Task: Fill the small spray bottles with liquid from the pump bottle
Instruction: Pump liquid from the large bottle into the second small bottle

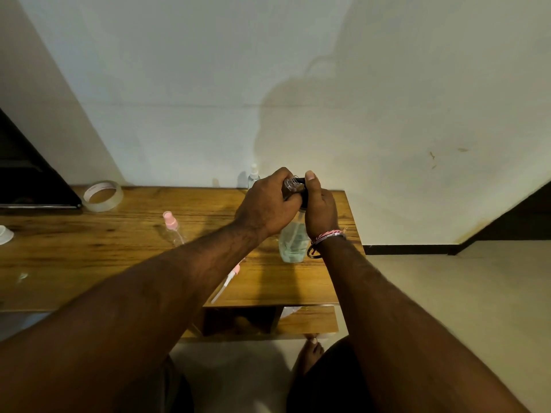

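A clear pump bottle [292, 242] with pale green liquid stands on the wooden table [89, 251] near its right edge. My right hand [319, 210] is wrapped over its black pump head. My left hand [266, 204] grips a small clear spray bottle [290, 183], its open threaded neck held against the pump spout. A pink-capped clear spray bottle [171, 226] lies on the table to the left. A pink spray head with its tube [227, 280] lies partly hidden under my left forearm. Another small spray bottle with a white top [253, 173] stands by the wall.
A roll of clear tape [103, 195] sits at the back left beside a dark flat object [26, 180]. A white object [5, 234] lies at the far left edge. The wall rises right behind the table. A lower shelf [304, 320] and a bare foot [311, 350] show below.
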`<action>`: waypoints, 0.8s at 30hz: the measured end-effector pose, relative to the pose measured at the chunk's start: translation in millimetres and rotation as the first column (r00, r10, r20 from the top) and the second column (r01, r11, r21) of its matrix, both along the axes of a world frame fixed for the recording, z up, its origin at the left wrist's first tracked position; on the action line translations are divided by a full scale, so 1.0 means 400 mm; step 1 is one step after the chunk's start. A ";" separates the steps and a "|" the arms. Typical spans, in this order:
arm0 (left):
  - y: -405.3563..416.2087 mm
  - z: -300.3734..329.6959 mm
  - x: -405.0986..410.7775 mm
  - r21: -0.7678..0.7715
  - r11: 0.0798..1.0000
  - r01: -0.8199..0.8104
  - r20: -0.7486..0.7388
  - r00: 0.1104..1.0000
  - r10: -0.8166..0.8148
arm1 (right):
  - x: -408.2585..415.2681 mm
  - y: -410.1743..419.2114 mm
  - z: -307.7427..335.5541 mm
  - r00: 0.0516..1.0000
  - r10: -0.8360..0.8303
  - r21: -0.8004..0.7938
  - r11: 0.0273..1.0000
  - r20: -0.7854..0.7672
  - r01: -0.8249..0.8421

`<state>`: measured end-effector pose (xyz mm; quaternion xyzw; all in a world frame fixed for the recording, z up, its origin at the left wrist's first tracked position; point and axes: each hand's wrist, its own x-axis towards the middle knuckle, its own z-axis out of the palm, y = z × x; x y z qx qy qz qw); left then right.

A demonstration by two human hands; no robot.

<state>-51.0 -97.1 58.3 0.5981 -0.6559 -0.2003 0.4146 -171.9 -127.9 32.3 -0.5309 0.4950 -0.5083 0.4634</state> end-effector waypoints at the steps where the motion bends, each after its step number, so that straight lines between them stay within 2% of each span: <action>1: -0.001 0.000 0.001 -0.001 1.000 0.001 0.003 1.000 -0.001 | 0.000 0.000 0.000 1.000 -0.001 0.003 1.000 0.000 0.001; 16: 0.000 -0.004 0.005 0.021 1.000 -0.009 0.058 0.998 0.008 | -0.006 0.004 0.014 0.999 0.021 0.010 1.000 0.027 -0.022; 24: 0.000 -0.004 0.004 0.001 1.000 -0.006 0.026 1.000 0.005 | -0.005 0.002 0.007 1.000 0.030 -0.002 1.000 -0.002 -0.030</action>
